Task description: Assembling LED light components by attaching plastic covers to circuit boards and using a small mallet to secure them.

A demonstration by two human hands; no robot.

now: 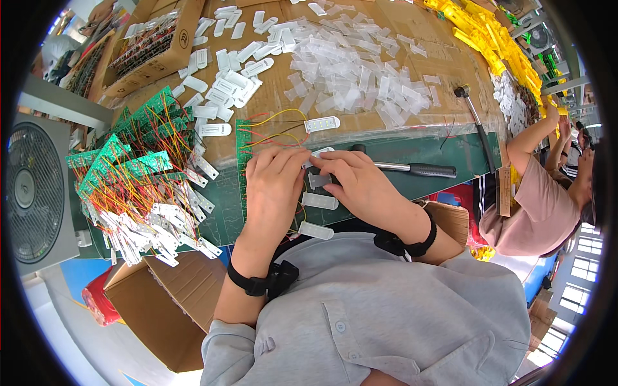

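Observation:
My left hand (275, 183) is closed, its fingertips pressed together beside a small white LED board whose near end they cover. Between thumb and fingers of my right hand (365, 188) is a small translucent rectangular sheet (318, 181), just over that board. A long green circuit board (243, 138) lies left of my left hand. Thin red, yellow and black wires run from it to a white LED board (322, 124) beyond my hands. Nearer to me, two more white pieces (320, 201) lie along the table edge. What exactly my left fingertips grip is hidden.
A hammer (432, 170) lies right of my hands; another hammer (475, 122) lies farther right. Wired green boards (138, 161) are heaped at left, by a fan (35, 186). Translucent sheets (367, 71) and white covers (235, 87) spread beyond. A co-worker (541, 199) sits at right.

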